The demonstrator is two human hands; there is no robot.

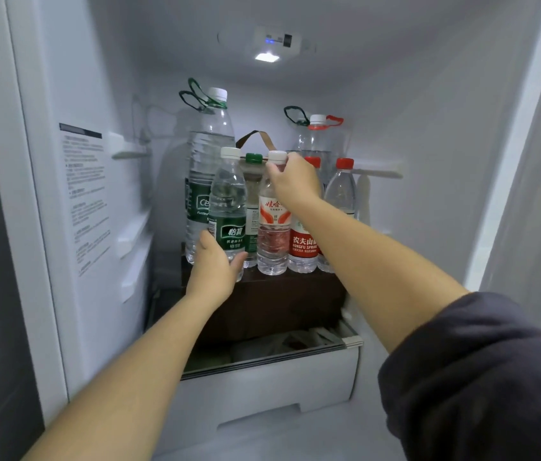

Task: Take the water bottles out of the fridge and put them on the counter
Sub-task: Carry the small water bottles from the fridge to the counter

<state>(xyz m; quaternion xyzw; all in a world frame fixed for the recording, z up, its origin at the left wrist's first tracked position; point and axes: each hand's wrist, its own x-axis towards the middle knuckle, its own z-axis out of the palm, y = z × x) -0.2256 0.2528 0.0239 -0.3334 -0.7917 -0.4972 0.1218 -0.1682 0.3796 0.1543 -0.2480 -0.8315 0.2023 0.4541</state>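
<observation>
- Both arms are reaching into the open fridge [428,161], straight at a cluster of water bottles standing on a dark box [279,297].
- The left grip [215,267] is wrapped round the lower body of the green-label bottle [229,201]. The thumb lies across the front, and the bottle is upright at the front left of the group.
- The right grip [295,184] is up high, with thumb and fingers pinching the neck of the red-and-white-label bottle [274,227] just under its white cap. That bottle is upright too, right beside the green-label one.
- Touching its right side is a red-label bottle [304,242], and another red-capped bottle [342,191] stands further right.
- A green-capped bottle [253,158] peeks out between the two held ones.
- Behind on the left is a tall bottle [209,144] with a green carry loop. At the back right stands a big bottle [317,138] with a red handle.
- Below the box sits a white drawer [262,380], and the light [267,57] glows overhead.
- A dark sleeve [481,377] is pushed up the right arm.
</observation>
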